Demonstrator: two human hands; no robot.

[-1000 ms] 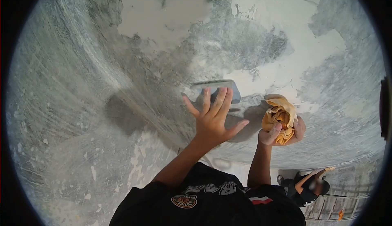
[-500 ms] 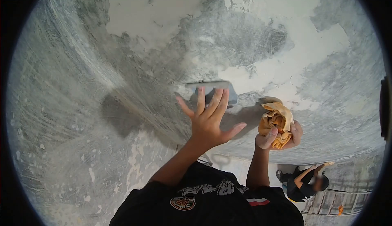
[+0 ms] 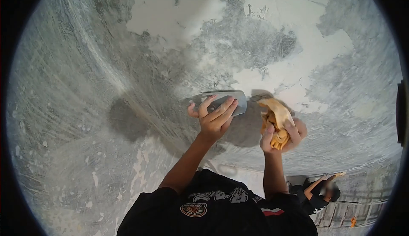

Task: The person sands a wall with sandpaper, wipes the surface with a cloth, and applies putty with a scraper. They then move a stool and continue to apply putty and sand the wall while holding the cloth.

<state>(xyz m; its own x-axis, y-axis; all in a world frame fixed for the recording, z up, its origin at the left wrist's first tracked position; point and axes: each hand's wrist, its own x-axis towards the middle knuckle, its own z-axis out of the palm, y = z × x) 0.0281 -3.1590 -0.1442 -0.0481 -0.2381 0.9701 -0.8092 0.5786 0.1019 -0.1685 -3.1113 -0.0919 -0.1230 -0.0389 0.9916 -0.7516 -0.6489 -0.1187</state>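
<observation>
My left hand (image 3: 216, 117) is closed on a flat grey plate with rounded corners (image 3: 241, 102), which looks like a plastering scraper. Its fingers lie across the plate's near face, and the thumb is hidden. The plate is right at the patchy grey-and-white wall (image 3: 255, 40). To the right, my right hand (image 3: 294, 136) grips a crumpled orange-yellow cloth (image 3: 279, 116), thumb on the near side and fingers round the right side. A loose fold of the cloth sticks up toward the wall.
At the lower right a person in dark clothes (image 3: 317, 195) raises an arm toward the wall. Beside them are metal bars like a ladder or scaffold (image 3: 353, 212), with a small orange thing (image 3: 353, 221) on it. A dark object (image 3: 400, 112) stands at the right edge.
My left hand has gone from spread flat over the plate to fingers curled on it. The right hand with the cloth has moved left, closer to the plate.
</observation>
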